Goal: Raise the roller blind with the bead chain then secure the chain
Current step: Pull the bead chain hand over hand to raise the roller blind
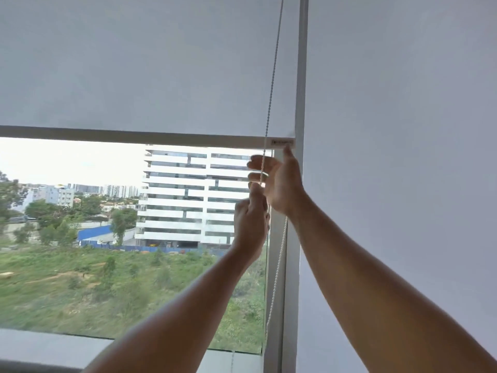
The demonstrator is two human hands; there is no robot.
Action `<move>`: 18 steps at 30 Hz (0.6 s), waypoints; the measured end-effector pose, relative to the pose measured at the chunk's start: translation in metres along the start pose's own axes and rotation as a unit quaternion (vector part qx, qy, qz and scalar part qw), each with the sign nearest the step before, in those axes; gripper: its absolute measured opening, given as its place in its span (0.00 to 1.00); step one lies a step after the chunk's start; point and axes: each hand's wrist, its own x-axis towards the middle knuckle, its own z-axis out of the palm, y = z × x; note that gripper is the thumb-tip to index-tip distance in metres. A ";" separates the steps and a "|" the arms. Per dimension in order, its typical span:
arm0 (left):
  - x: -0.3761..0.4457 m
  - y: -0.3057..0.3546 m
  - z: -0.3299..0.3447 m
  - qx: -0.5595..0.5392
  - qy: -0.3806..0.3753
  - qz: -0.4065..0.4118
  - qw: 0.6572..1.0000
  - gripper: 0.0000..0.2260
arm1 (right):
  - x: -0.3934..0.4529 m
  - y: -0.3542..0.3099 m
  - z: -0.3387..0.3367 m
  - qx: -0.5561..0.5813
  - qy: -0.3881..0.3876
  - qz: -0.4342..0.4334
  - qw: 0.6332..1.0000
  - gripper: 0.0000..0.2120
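Note:
A grey roller blind covers the upper part of the window, and its bottom rail hangs roughly level with my hands. The white bead chain runs down the blind's right edge. My left hand is closed around the chain just below the rail. My right hand is directly above it, fingers spread apart, with the chain passing across the palm. A second length of the chain hangs slack below my hands along the window frame.
The white window frame post stands right of the chain, with a second grey blind beyond it. The window sill runs along the bottom left. Buildings and greenery lie outside the glass.

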 end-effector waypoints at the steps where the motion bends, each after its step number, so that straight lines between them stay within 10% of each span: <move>1: -0.007 -0.007 -0.002 -0.013 -0.008 -0.017 1.000 0.26 | 0.002 -0.012 0.007 -0.005 -0.006 -0.001 1.000 0.36; 9: -0.012 -0.010 -0.007 0.026 -0.072 -0.044 0.996 0.25 | 0.006 -0.042 0.047 -0.053 0.135 -0.031 0.989 0.28; 18: 0.028 0.031 -0.020 0.098 -0.071 -0.117 0.986 0.31 | -0.014 -0.035 0.049 -0.013 0.127 -0.156 0.979 0.28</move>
